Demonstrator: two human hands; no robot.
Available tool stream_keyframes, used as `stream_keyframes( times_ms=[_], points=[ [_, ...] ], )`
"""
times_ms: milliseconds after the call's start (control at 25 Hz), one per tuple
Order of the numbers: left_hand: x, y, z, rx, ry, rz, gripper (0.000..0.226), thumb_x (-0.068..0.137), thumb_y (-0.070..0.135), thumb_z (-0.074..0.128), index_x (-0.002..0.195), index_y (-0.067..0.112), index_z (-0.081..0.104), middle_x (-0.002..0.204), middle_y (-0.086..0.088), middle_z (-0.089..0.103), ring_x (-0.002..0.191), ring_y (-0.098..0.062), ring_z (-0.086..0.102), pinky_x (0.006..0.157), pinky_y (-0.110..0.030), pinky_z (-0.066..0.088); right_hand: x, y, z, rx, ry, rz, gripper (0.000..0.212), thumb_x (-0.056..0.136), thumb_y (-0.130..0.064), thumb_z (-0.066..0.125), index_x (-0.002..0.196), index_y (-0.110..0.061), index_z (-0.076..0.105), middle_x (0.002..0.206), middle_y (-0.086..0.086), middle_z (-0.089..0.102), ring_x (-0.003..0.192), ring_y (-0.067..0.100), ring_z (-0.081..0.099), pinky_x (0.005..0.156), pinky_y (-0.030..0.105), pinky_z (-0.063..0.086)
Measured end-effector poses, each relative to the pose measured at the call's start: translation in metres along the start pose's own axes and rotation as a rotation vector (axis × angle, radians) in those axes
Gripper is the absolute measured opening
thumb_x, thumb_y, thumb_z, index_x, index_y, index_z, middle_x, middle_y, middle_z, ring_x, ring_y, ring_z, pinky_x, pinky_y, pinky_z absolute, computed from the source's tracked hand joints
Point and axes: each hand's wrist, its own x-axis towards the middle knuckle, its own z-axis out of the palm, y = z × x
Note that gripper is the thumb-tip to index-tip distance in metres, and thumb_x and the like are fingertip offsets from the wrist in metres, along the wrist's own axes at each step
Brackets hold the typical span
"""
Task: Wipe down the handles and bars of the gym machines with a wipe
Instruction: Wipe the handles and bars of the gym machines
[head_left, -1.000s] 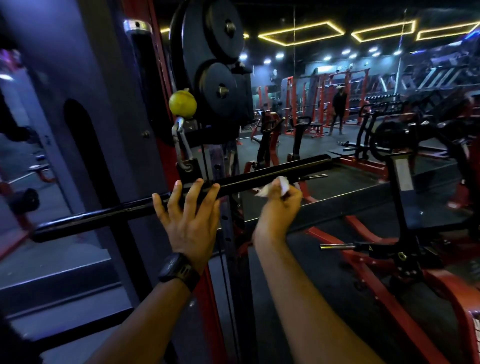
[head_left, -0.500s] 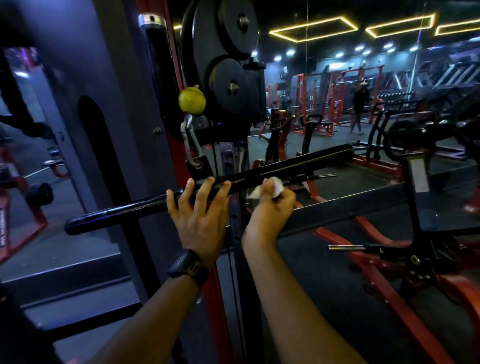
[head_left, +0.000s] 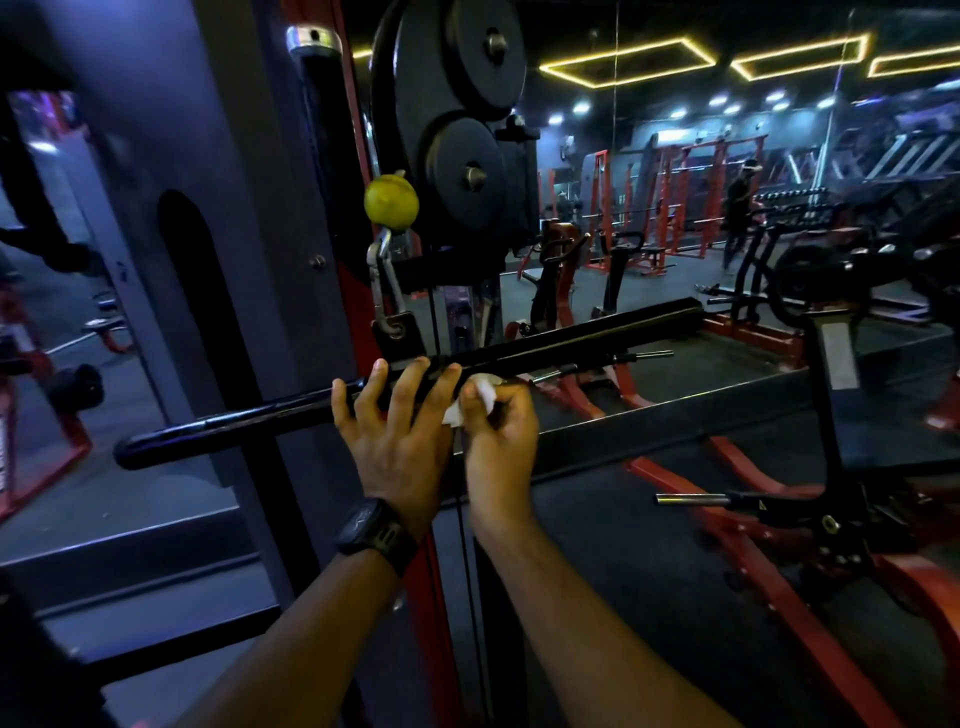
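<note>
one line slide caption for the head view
Left hand holds the black bar while the right hand presses a white wipe against it.

Dim hall, this one. Yellow neon ceiling outlines (head_left: 628, 65) and small cold spotlights (head_left: 582, 107) gave most of the light, and a purple-blue wash lay over the left side. Glare popped off the chrome cap (head_left: 314, 40). A thin sheen ran along the bar (head_left: 249, 415), and the wipe (head_left: 480, 397) nearly blew out white. The far racks (head_left: 691, 176) were soft and noisy, and uprights bowed toward the edges.
</note>
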Motion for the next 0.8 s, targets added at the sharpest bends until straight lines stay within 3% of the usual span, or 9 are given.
stream_keyframes(
  times_ms=[80,160,240,280,400,480,640,800],
  points=[
    [-0.001,-0.003,0.0,0.006,-0.003,0.031,0.037,0.093,0.033,0.061,0.128,0.031,0.053,0.128,0.003,0.051,0.121,-0.033,0.047,0.104,-0.066,0.03,0.0,-0.007,-0.011,-0.103,0.084,-0.091,0.006,0.092,-0.02,0.063,0.096,-0.016,0.06,0.093,0.0,0.066,0.085,0.012,0.065,0.075,0.027,0.053],
    [-0.001,-0.003,0.0,0.008,0.004,0.038,0.034,0.096,0.033,0.059,0.129,0.03,0.053,0.127,0.003,0.051,0.12,-0.032,0.048,0.103,-0.065,0.032,0.008,-0.026,-0.022,-0.341,0.195,-0.411,0.009,0.093,-0.017,0.061,0.102,-0.015,0.062,0.101,-0.001,0.062,0.089,0.007,0.06,0.074,0.019,0.05],
    [0.001,0.001,0.002,0.006,0.018,0.024,0.034,0.097,0.034,0.058,0.13,0.027,0.053,0.127,0.004,0.05,0.12,-0.029,0.048,0.104,-0.062,0.033,0.024,-0.05,-0.025,-0.71,0.135,-0.719,0.018,0.093,-0.008,0.059,0.11,-0.009,0.064,0.111,0.002,0.057,0.098,0.009,0.054,0.082,0.017,0.049],
    [0.002,0.003,0.002,0.004,0.028,0.015,0.035,0.097,0.035,0.058,0.13,0.026,0.053,0.127,0.005,0.051,0.119,-0.028,0.048,0.104,-0.06,0.034,0.032,-0.063,-0.02,-0.927,0.019,-0.752,0.022,0.093,-0.006,0.058,0.114,-0.008,0.064,0.115,0.005,0.056,0.105,0.013,0.052,0.088,0.02,0.048],
    [0.003,0.007,0.003,-0.019,0.029,-0.017,0.038,0.095,0.034,0.06,0.131,0.024,0.052,0.129,0.004,0.049,0.119,-0.028,0.047,0.103,-0.056,0.033,0.04,-0.086,0.001,-1.536,-0.433,-0.73,0.03,0.096,-0.01,0.051,0.125,-0.013,0.057,0.128,0.005,0.055,0.12,0.021,0.044,0.104,0.028,0.032],
    [0.001,0.009,0.002,-0.028,0.025,-0.031,0.04,0.094,0.032,0.061,0.132,0.023,0.051,0.13,0.004,0.049,0.12,-0.029,0.046,0.103,-0.058,0.033,0.044,-0.092,-0.002,-1.714,-0.612,-0.776,0.03,0.096,-0.013,0.052,0.126,-0.014,0.055,0.127,0.005,0.055,0.12,0.022,0.044,0.104,0.03,0.032],
    [0.001,0.009,0.004,-0.002,0.057,-0.014,0.035,0.095,0.035,0.062,0.127,0.023,0.056,0.127,0.003,0.052,0.116,-0.029,0.049,0.102,-0.058,0.034,0.055,-0.107,-0.013,-1.753,-0.376,-0.529,0.026,0.09,-0.013,0.063,0.115,-0.014,0.058,0.112,0.008,0.06,0.109,0.025,0.055,0.096,0.037,0.048],
    [0.001,0.012,0.004,-0.016,0.063,0.05,0.038,0.091,0.033,0.067,0.126,0.024,0.057,0.127,0.002,0.053,0.115,-0.03,0.05,0.101,-0.059,0.033,0.046,-0.096,-0.013,-1.692,-0.555,-0.584,0.026,0.092,-0.012,0.06,0.118,-0.013,0.055,0.11,0.006,0.059,0.104,0.022,0.057,0.09,0.034,0.051]
  ],
)
